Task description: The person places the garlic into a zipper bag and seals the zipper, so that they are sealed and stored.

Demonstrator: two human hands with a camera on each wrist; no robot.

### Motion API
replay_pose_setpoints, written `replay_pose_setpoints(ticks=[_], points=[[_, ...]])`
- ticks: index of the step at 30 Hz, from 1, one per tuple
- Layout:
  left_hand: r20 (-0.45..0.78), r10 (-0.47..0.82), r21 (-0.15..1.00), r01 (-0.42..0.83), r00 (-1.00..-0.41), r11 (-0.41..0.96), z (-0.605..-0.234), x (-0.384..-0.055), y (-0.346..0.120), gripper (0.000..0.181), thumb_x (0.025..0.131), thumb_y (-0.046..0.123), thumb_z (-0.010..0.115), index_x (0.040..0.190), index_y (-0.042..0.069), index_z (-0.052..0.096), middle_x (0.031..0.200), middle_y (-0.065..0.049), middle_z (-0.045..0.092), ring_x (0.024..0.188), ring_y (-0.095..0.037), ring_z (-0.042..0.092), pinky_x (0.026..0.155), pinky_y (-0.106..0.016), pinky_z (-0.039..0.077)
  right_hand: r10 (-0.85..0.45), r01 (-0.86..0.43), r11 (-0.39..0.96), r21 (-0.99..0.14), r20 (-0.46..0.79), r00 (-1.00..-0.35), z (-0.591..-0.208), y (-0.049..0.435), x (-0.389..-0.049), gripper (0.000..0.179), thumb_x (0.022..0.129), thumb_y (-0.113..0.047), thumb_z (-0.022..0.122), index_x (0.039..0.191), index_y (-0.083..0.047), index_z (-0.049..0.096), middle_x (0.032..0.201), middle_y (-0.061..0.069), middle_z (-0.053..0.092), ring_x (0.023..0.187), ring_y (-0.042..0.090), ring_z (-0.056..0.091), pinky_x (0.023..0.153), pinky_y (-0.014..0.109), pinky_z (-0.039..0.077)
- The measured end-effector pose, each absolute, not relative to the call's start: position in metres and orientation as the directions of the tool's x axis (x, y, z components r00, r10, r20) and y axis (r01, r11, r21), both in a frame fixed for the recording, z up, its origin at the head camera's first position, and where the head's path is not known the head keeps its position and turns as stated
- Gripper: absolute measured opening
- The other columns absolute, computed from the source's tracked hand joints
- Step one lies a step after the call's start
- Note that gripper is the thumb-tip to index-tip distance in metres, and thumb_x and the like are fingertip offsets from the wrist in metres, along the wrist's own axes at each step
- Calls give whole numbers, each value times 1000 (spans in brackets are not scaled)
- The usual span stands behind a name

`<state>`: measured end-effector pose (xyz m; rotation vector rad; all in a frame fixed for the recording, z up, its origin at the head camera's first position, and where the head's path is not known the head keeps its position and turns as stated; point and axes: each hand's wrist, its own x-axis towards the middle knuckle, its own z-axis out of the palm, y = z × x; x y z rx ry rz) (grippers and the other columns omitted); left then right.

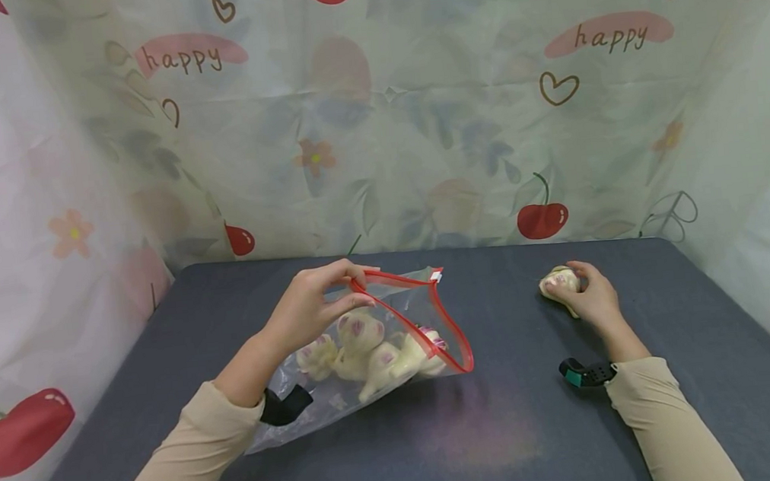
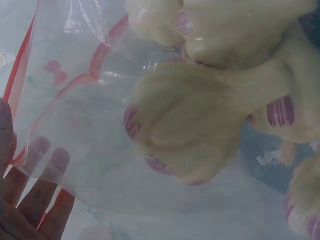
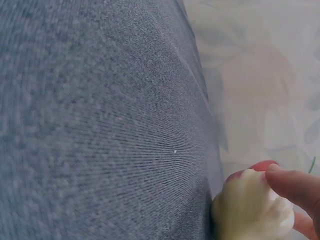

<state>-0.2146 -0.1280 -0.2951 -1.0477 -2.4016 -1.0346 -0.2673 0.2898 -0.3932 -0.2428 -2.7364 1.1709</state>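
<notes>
My left hand [image 1: 318, 300] pinches the red-edged mouth of a clear zip bag [image 1: 284, 425], holding it up and open toward the right. Inside the bag lie several garlic bulbs [image 1: 359, 334], cream with purple streaks; the left wrist view shows one garlic bulb [image 2: 190, 120] close up through the plastic. At the right of the table my right hand [image 1: 596, 298] grips a single garlic bulb [image 1: 559, 282] between thumb and fingers. In the right wrist view that bulb sits at the lower right, against the dark cloth, the thumb on its side.
A dark grey cloth covers the table [image 1: 511, 428]. Printed curtains [image 1: 402, 117] stand behind it and at both sides. A black band [image 1: 585, 373] is on the right wrist, and a thin grey cord [image 1: 674, 211] shows at the back right corner.
</notes>
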Motion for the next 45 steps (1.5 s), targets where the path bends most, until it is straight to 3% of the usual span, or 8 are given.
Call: replay_pose_setpoints(ticks=[10, 30, 41, 45], points=[[528, 492, 494, 722, -692, 484, -294, -213, -128, 19, 74, 21, 71, 84, 14, 57, 106, -3, 68, 89, -15, 66, 81, -35, 52, 238, 101, 687, -720, 91, -967, -397, 290, -270, 68, 83, -33, 65, 135, -1, 35, 133, 29, 39, 115, 39, 42, 86, 46, 38], [526, 494, 486, 722, -692, 493, -294, -212, -128, 20, 74, 20, 72, 86, 13, 58, 106, -4, 68, 88, -15, 66, 80, -35, 52, 250, 69, 658, -750, 131, -959, -391, 288, -263, 68, 82, -36, 65, 135, -3, 37, 132, 28, 41, 110, 38, 49, 64, 20, 41], [530, 496, 484, 725, -688, 489, -293, -213, -128, 20, 73, 20, 72, 85, 13, 57, 107, -3, 68, 87, -14, 66, 81, -35, 52, 235, 43, 632, -773, 138, -962, -380, 282, -257, 69, 82, -38, 66, 135, -4, 37, 132, 25, 41, 108, 39, 52, 59, 16, 42], [538, 500, 479, 734, -679, 482, -294, -214, -127, 20, 73, 20, 72, 85, 13, 57, 97, -1, 69, 86, -13, 66, 81, -35, 52, 223, 27, 630, -776, 148, -963, -375, 278, -256, 70, 81, -39, 65, 135, -5, 37, 132, 25, 41, 108, 41, 53, 60, 16, 43]])
